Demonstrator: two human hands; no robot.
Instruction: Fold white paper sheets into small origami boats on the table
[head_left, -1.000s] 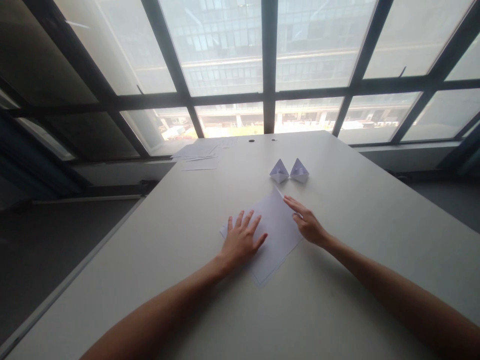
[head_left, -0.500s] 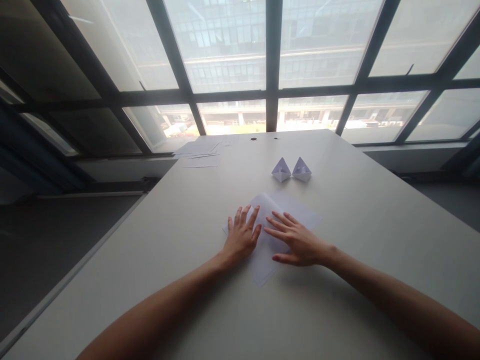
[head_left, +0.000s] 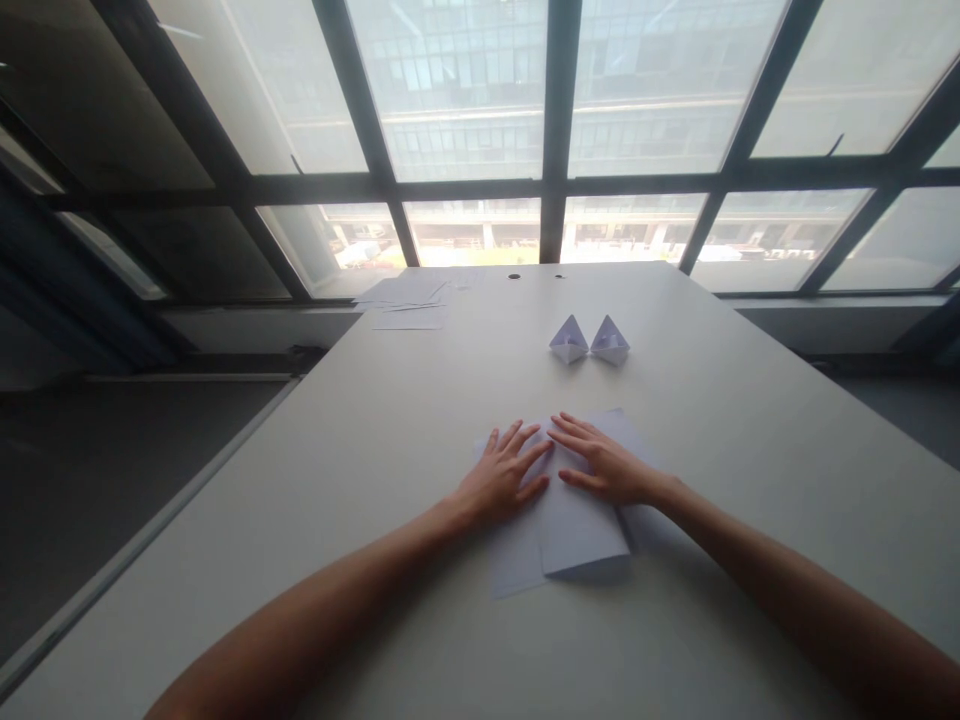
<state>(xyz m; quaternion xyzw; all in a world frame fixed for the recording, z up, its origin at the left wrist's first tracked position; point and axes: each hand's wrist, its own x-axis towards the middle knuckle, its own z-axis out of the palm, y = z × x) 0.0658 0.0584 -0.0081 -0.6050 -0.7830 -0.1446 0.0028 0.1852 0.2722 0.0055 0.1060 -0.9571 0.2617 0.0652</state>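
Observation:
A white sheet of paper (head_left: 577, 535) lies on the pale table (head_left: 375, 470) in front of me, partly folded over itself. My left hand (head_left: 504, 475) rests flat on its left part with fingers spread. My right hand (head_left: 604, 465) lies flat on the folded part, fingers stretched out, its fingertips almost meeting those of the left hand. Beyond the sheet stand two small folded paper boats (head_left: 589, 340) side by side.
Several loose white sheets (head_left: 409, 298) lie at the table's far left corner. Two small dark holes (head_left: 535, 276) sit near the far edge. Large windows with dark frames rise behind the table. The floor drops away at left.
The sheet has been turned and folded over, and now lies squarer to me. Both hands have shifted right and come together flat on it. The view tilted slightly.

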